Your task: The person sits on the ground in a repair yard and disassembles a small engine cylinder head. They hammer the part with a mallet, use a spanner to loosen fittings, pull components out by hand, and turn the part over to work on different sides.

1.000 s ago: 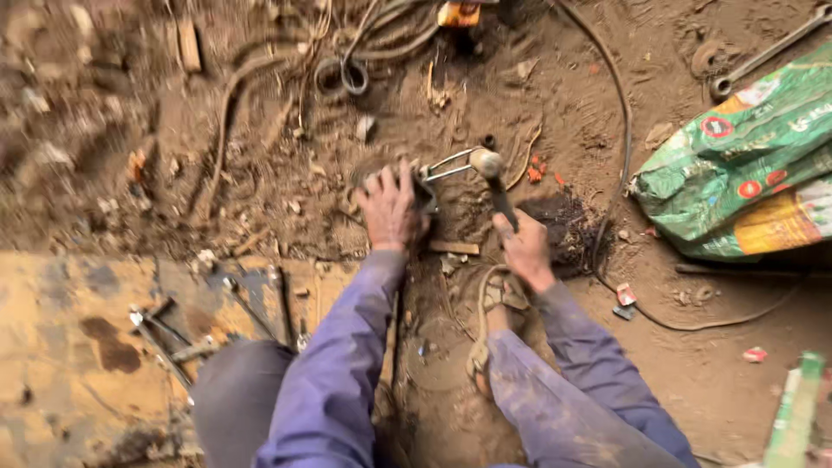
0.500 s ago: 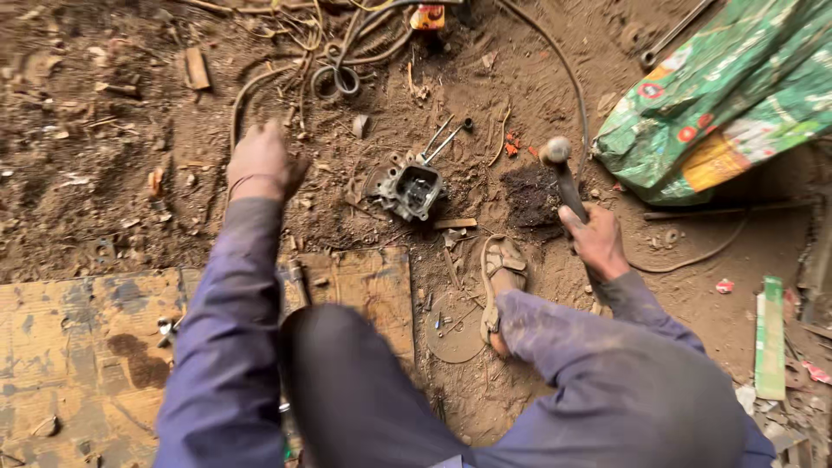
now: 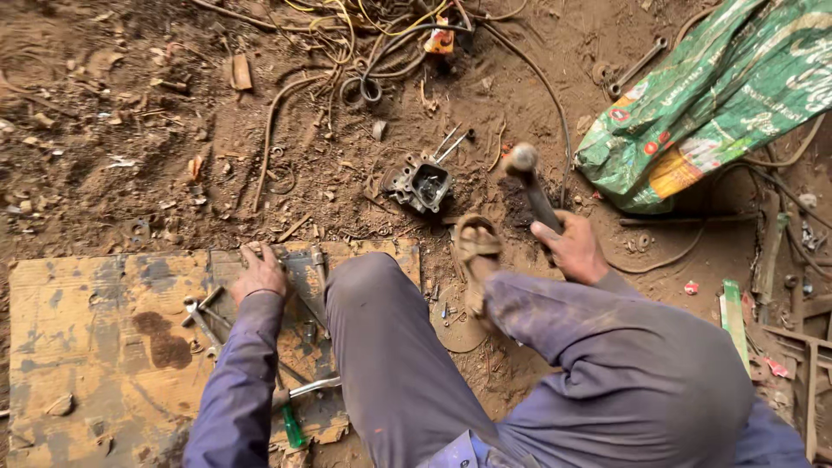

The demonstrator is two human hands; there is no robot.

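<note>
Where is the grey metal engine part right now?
In the head view the grey metal engine part lies on the dirt at upper centre, just left of the hammer held in the right hand.

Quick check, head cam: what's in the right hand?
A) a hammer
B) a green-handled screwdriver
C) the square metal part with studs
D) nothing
A: the right hand grips the handle of a hammer whose round head is raised over the dirt, while the square metal part lies untouched on the ground and the left hand rests among tools on the cardboard sheet.
</note>
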